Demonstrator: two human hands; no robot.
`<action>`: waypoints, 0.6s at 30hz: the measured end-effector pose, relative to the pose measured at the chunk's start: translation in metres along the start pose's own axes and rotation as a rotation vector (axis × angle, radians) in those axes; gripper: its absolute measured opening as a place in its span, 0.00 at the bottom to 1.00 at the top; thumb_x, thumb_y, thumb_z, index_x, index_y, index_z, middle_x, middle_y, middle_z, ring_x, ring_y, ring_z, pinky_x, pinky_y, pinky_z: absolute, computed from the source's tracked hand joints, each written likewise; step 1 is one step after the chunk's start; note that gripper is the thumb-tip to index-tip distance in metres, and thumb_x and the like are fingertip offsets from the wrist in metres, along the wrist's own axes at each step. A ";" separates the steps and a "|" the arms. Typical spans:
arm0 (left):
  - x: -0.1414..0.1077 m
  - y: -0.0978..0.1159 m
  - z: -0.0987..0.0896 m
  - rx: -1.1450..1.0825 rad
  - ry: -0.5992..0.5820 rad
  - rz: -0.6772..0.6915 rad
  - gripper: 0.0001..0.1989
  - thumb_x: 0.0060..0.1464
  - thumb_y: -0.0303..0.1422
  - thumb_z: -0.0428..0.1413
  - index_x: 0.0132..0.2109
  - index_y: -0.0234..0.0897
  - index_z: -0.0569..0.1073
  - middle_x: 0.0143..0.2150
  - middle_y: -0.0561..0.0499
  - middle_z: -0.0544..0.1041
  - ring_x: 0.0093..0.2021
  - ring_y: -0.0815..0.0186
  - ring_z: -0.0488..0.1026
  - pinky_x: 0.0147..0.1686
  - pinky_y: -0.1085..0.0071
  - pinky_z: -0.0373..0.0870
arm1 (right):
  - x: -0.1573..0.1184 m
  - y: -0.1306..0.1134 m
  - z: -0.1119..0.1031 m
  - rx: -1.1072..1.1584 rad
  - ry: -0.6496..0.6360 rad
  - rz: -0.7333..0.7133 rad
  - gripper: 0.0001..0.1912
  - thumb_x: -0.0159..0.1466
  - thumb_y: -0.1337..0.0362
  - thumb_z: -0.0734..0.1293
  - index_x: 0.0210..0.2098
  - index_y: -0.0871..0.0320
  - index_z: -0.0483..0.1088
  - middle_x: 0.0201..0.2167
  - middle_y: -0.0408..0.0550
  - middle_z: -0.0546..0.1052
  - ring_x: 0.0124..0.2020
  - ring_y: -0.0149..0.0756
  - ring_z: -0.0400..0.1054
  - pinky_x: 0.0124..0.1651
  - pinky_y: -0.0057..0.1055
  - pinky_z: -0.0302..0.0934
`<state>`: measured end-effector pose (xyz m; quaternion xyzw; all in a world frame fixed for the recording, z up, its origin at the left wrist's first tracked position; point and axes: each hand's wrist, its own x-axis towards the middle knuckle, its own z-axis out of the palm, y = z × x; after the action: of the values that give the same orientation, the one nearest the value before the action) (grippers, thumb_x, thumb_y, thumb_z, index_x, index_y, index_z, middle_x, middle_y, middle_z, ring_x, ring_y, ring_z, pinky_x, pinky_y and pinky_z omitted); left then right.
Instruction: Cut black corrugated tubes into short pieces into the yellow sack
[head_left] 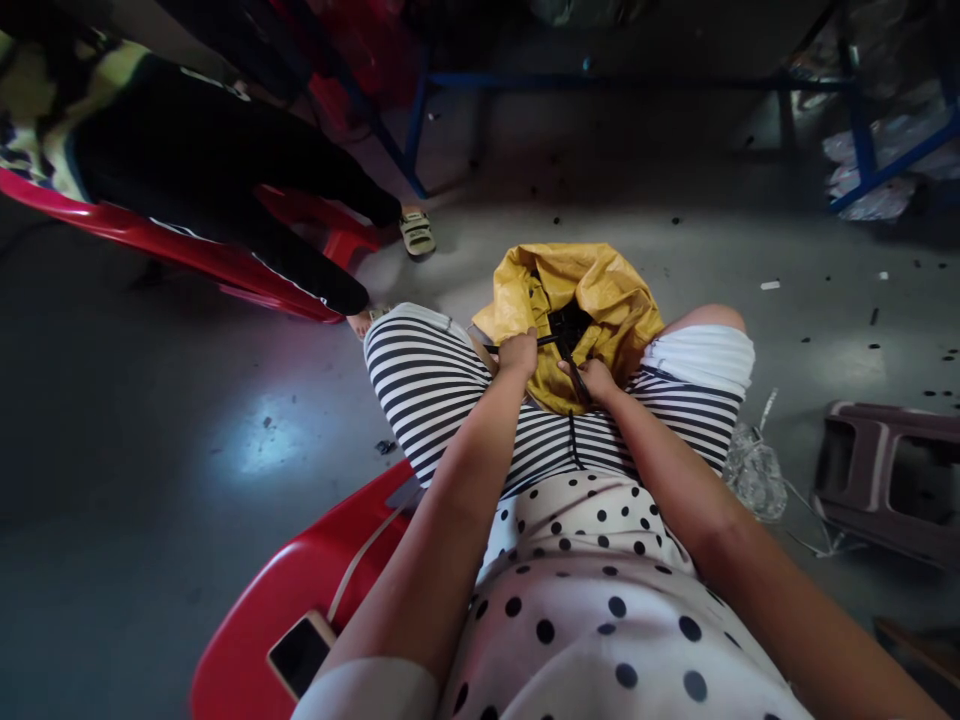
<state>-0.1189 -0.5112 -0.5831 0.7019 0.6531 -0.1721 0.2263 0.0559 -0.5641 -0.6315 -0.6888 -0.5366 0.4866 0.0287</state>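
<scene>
Our left hand (517,354) is gripping a slim, straight black strip (547,341), which is sticking out on both sides of the fist. Just beside it, our right hand (598,381) is pinching a second narrow black piece (579,383), which is slanting between thumb and fingers; whether the two are touching where they run close together, we cannot tell. Both hands are resting above our lap at the near side of a crumpled yellow plastic sack (626,290). That sack is sitting between our knees with its mouth gaping, and a dark heap of black pieces (570,322) is showing inside.

Farthest left, a person in black trousers (225,150) is sitting on a red plastic chair (112,219). Nearer to us, a glossy red plastic seat (247,610) is carrying a pale-rimmed phone with a dark screen (301,655), and a thin whitish cable (358,568) is running beside it. A beige sandal (417,232) is showing on the person's foot, and beyond it a blue metal frame (417,130) is standing. We are wearing black-and-white striped trousers (431,375) and a white top with black dots (585,590). To our right, a crumpled clear plastic bag (754,480) is lying on the grey floor (787,340), near a brownish-grey plastic stool (872,465).
</scene>
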 end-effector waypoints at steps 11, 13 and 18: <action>0.003 0.001 0.000 -0.021 0.041 -0.035 0.19 0.68 0.24 0.43 0.61 0.34 0.69 0.56 0.35 0.78 0.57 0.53 0.77 0.53 0.61 0.72 | 0.005 0.008 0.005 0.115 -0.104 0.097 0.43 0.62 0.26 0.58 0.42 0.62 0.78 0.34 0.57 0.81 0.40 0.44 0.77 0.45 0.33 0.68; 0.002 0.002 -0.001 -0.020 0.039 -0.028 0.18 0.68 0.25 0.44 0.61 0.33 0.69 0.56 0.35 0.79 0.57 0.53 0.77 0.53 0.62 0.72 | 0.005 0.009 0.005 0.114 -0.109 0.098 0.43 0.62 0.26 0.58 0.42 0.62 0.78 0.34 0.57 0.81 0.40 0.45 0.77 0.45 0.33 0.68; -0.003 0.007 -0.003 0.019 0.006 0.066 0.19 0.69 0.25 0.44 0.62 0.34 0.69 0.55 0.35 0.80 0.57 0.54 0.77 0.55 0.63 0.70 | 0.006 0.008 0.003 0.122 -0.107 0.123 0.43 0.62 0.26 0.59 0.41 0.62 0.78 0.32 0.58 0.81 0.40 0.47 0.77 0.45 0.34 0.68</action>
<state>-0.1127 -0.5126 -0.5785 0.7258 0.6286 -0.1684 0.2232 0.0588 -0.5640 -0.6417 -0.6905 -0.4635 0.5551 0.0119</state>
